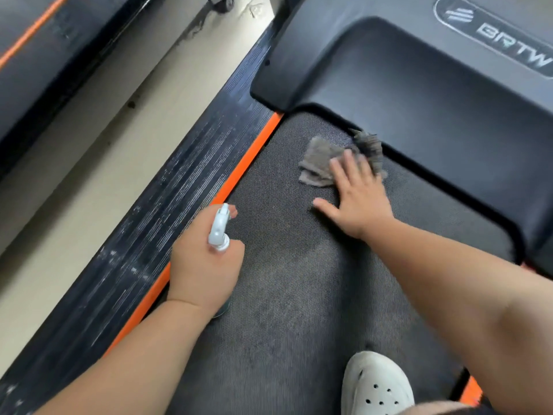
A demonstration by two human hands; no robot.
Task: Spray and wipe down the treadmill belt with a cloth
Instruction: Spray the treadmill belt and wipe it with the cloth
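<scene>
The dark textured treadmill belt fills the middle of the head view. A crumpled grey cloth lies on it near the front, just below the black motor cover. My right hand lies flat on the cloth's near edge, fingers straight and spread, thumb on the belt. My left hand grips a small spray bottle with a white trigger head, held over the belt's left edge; the bottle's body is mostly hidden by the hand.
An orange strip and a scuffed black ribbed side rail run along the belt's left. Beige floor and another dark machine lie farther left. A white clog stands on the belt at the bottom.
</scene>
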